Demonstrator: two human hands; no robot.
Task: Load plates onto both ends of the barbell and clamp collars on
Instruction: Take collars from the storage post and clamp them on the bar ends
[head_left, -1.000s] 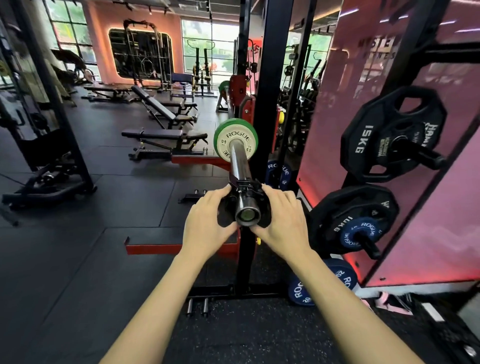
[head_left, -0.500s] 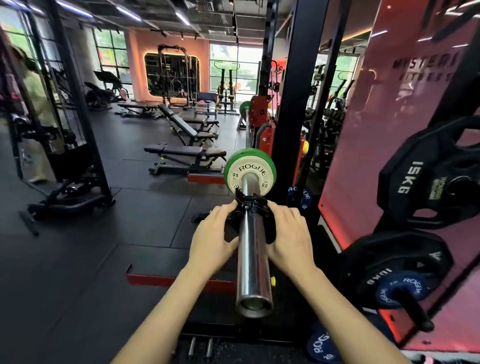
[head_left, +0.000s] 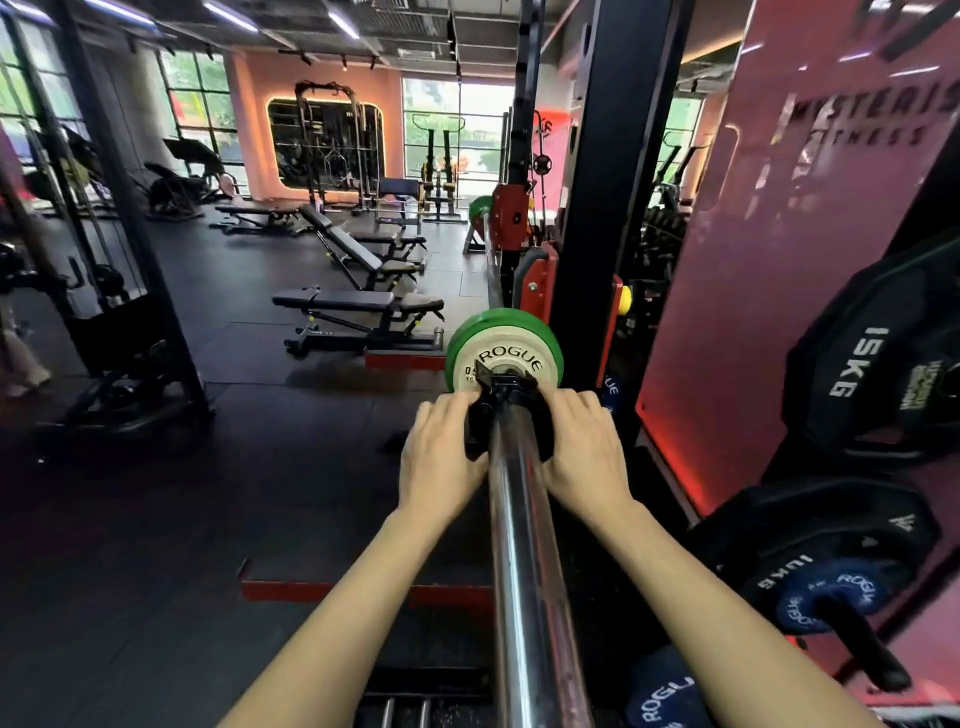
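While we look down the chrome barbell sleeve (head_left: 519, 545), which runs from the bottom edge of the view up toward the rack, both of our hands are set on the black collar (head_left: 506, 410). Our left hand (head_left: 441, 457) curls round the collar's left side, fingers wrapped over its top, and our right hand (head_left: 584, 447) grips the right side the same way, so the collar sits clamped between the two. We cannot tell whether its lever is locked. The collar lies right against the small white plate (head_left: 511, 358) marked ROGUE, which in turn lies against a green plate (head_left: 457, 338) behind it, both at the inner end of the sleeve beside the black rack upright (head_left: 608, 208). At the right edge, black 15KG plates (head_left: 872, 374) and a blue plate (head_left: 826, 597) hang on storage pegs. Benches (head_left: 358, 301) stand on the dark floor beyond.
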